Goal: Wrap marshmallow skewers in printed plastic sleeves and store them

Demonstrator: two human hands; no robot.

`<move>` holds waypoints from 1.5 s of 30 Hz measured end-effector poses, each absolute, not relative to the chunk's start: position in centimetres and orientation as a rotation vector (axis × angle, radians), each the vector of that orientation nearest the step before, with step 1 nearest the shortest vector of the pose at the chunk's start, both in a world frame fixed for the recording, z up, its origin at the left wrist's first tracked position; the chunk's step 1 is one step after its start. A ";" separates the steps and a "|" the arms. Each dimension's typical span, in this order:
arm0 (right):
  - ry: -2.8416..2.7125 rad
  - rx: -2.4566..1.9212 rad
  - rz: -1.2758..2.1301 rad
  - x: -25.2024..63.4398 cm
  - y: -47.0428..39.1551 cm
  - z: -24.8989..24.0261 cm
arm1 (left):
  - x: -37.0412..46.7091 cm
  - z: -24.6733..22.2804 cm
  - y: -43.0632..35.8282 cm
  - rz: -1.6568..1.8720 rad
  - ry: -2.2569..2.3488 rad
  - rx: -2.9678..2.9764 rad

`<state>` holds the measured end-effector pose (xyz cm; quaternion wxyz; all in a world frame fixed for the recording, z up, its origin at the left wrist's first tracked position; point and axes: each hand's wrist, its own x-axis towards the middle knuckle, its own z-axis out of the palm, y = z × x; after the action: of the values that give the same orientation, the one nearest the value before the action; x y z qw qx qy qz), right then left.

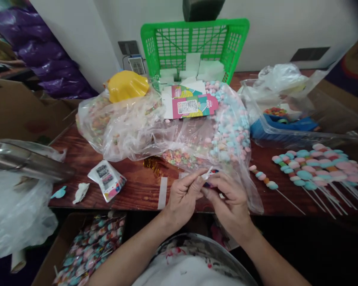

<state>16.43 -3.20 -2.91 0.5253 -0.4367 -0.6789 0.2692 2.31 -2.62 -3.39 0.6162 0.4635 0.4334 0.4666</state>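
Observation:
Close together at the table's front edge, my left hand (183, 198) and my right hand (231, 200) pinch a small white printed piece (210, 173) with blue and red marks between their fingertips. Fingers cover most of it, so its kind is unclear. To the left lies a stack of printed plastic sleeves (107, 180). A white strip (162, 193) sits on the table beside my left hand. Right of my right hand lies a single skewer of pink and blue marshmallows (264, 178). Farther right is a pile of similar marshmallow skewers (322, 165).
Behind my hands are a clear bag of marshmallows (231, 131), a bag of candy rings (116, 123), a printed box (191, 104) and a green basket (193, 26). A steel flask (26, 163) stands left, a clear bin (274, 131) right. Below, a carton holds wrapped skewers (89, 246).

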 end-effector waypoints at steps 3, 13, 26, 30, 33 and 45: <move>-1.549 -0.993 0.608 15.4 -2.9 -3.7 | 1.2 -3.7 -3.0 0.928 0.910 1.019; -1.693 -0.879 0.366 13.1 -3.0 -4.5 | -2.2 -4.9 -2.9 0.615 0.581 0.919; -2.626 -0.484 -0.134 16.9 -2.1 -3.1 | -3.6 -5.4 -3.7 0.456 0.605 0.785; -2.671 -0.351 -0.038 16.0 -2.6 -3.0 | -4.8 -5.6 -3.8 0.213 0.533 0.852; -2.698 -0.409 0.099 14.7 -2.7 -3.8 | -5.8 -5.1 -4.4 0.156 0.603 1.066; -2.555 -0.744 0.187 11.6 -0.3 -4.8 | -8.0 -5.8 -4.4 0.545 1.217 1.177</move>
<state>11.60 -0.27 -4.85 0.2345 -0.2712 -0.9310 0.0683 -8.00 -4.38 -5.75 0.6298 0.5140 0.5316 0.2380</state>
